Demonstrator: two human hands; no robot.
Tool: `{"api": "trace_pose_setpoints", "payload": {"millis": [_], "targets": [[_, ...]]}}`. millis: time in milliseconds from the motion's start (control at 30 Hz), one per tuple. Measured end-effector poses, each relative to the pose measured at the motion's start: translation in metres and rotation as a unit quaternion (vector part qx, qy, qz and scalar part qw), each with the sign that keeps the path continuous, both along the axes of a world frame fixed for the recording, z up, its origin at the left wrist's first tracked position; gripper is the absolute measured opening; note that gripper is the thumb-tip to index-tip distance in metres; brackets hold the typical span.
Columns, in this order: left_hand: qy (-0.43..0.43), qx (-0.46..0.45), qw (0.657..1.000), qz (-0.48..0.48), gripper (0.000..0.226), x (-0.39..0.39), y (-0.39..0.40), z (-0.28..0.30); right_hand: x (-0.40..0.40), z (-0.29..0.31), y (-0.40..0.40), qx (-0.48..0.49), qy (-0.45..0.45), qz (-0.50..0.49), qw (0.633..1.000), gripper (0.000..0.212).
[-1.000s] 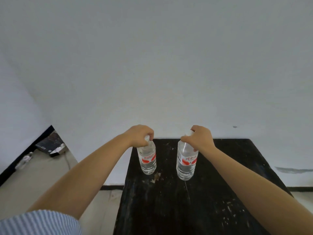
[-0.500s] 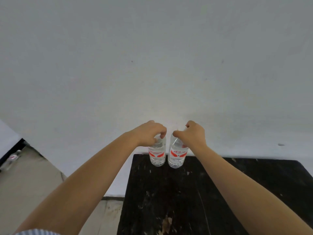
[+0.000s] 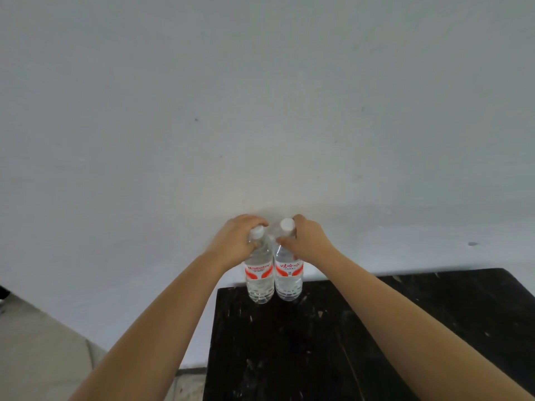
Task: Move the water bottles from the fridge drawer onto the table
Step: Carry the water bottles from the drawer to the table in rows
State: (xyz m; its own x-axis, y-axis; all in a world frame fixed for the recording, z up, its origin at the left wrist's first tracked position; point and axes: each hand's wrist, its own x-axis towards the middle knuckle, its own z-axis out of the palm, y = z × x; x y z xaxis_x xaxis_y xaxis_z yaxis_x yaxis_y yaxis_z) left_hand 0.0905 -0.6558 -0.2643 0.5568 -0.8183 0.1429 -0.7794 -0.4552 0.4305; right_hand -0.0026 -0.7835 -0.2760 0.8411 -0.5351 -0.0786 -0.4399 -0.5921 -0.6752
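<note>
two clear water bottles stand upright and side by side, touching, at the far left corner of the black table (image 3: 376, 342), close to the white wall (image 3: 260, 111). the left hand (image 3: 236, 241) grips the neck of the left water bottle (image 3: 259, 280) just under its white cap. the right hand (image 3: 308, 240) holds the neck of the right water bottle (image 3: 289, 277) the same way. both bottles carry red and white labels.
</note>
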Motion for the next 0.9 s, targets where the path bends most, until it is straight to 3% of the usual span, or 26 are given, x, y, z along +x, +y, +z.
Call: {"api": "trace_pose_setpoints", "payload": {"millis": [167, 300, 467, 533, 733, 900], "targets": [[-0.006, 0.142, 0.990, 0.008, 0.059, -0.019, 0.007, 0.015, -0.026, 0.024, 0.010, -0.107, 0.094, 0.088, 0.986, 0.051], [-0.174, 0.229, 0.957, -0.029, 0.050, -0.050, 0.013, 0.048, -0.081, 0.061, 0.016, -0.330, 0.139, 0.140, 0.923, 0.036], [-0.344, 0.264, 0.898, -0.081, 0.039, -0.133, 0.016, 0.096, -0.188, 0.121, 0.022, -0.437, 0.174, 0.070, 0.880, 0.031], [-0.357, 0.269, 0.889, -0.103, 0.037, -0.183, 0.014, 0.106, -0.242, 0.140, 0.026, -0.443, 0.193, 0.035, 0.875, 0.031], [-0.321, 0.178, 0.913, -0.175, 0.041, -0.361, -0.034, 0.153, -0.421, 0.178, 0.018, -0.392, 0.197, -0.133, 0.889, 0.036], [-0.359, 0.104, 0.879, -0.297, 0.033, -0.532, -0.078, 0.181, -0.591, 0.189, 0.022, -0.366, 0.203, -0.288, 0.861, 0.034]]}}
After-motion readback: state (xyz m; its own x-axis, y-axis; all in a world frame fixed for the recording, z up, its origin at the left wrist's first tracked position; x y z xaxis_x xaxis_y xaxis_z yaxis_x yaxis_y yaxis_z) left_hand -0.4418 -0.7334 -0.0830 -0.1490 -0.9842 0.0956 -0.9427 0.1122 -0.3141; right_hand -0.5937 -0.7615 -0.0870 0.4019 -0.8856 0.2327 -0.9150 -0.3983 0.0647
